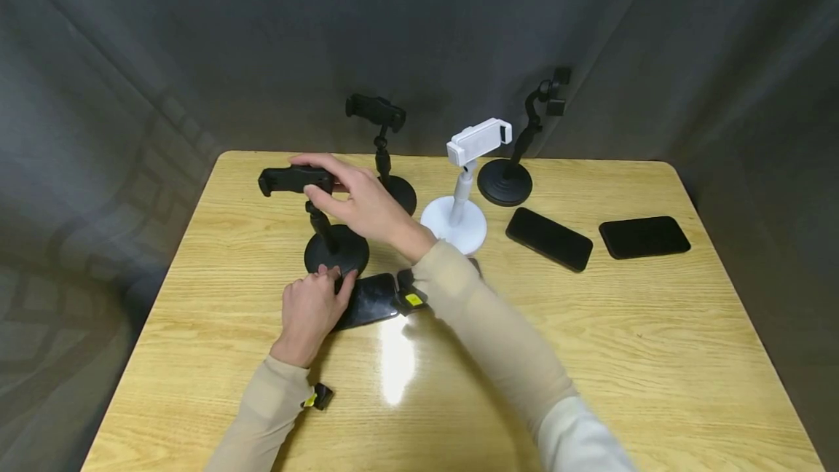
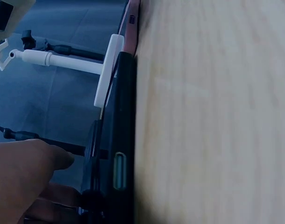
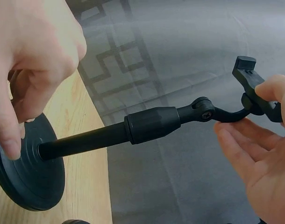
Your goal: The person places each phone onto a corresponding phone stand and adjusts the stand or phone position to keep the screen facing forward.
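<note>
A black phone stand [image 1: 336,248] with a round base stands at the table's left side. My right hand [image 1: 367,199] holds its clamp [image 1: 288,180] at the right end, thumb on the near side and fingers behind, as the right wrist view shows. At the bottom, my left hand [image 1: 313,312] grips the near edge of the round base [image 3: 37,179], with one digit lying over its top. A black phone [image 1: 370,300] lies flat beside the left hand. Another phone [image 1: 475,265] is mostly hidden under the right forearm.
Behind stand a second black phone stand [image 1: 381,159], a white phone stand [image 1: 464,199] and another black stand [image 1: 507,181]. Two dark phones, one angled [image 1: 549,239] and one farther right [image 1: 644,237], lie on the wooden table [image 1: 623,355]. Grey curtains [image 1: 419,42] surround the table.
</note>
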Available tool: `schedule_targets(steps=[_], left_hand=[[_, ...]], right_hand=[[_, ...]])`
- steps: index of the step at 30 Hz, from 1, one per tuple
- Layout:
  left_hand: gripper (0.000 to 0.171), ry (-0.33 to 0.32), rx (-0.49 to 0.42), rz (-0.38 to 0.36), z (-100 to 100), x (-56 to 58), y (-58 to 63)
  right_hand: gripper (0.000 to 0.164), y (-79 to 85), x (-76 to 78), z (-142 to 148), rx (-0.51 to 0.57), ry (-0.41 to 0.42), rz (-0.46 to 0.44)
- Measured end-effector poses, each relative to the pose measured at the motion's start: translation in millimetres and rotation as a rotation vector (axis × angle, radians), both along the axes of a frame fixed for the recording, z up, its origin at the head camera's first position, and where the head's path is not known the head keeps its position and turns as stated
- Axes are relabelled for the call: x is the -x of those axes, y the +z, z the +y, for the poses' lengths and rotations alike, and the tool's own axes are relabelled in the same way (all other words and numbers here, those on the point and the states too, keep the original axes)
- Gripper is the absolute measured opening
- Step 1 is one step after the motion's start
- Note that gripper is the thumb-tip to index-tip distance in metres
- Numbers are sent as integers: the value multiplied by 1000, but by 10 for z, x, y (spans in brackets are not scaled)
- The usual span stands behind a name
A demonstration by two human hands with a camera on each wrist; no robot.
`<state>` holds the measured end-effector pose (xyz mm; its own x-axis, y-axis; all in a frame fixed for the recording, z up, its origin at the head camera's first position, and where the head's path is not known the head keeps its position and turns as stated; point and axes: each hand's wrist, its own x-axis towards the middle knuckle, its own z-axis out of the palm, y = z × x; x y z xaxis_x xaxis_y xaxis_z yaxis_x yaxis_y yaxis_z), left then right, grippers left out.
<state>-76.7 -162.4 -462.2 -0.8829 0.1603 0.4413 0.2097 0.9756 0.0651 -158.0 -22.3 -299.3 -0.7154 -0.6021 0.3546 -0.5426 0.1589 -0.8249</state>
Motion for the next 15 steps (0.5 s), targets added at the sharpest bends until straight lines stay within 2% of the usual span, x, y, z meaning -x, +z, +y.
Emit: schedule_targets(steps=[6, 10, 15], left_hand=[[36, -32, -22, 50, -23, -33, -49], [37, -60, -37, 40, -43, -58, -60], [40, -88, -73, 23, -88, -103, -54]], right_hand=[[51, -60, 3, 13, 31, 21, -42], [62, -108, -35, 48, 21, 22, -115], [67, -193, -103, 96, -27, 5, -179]])
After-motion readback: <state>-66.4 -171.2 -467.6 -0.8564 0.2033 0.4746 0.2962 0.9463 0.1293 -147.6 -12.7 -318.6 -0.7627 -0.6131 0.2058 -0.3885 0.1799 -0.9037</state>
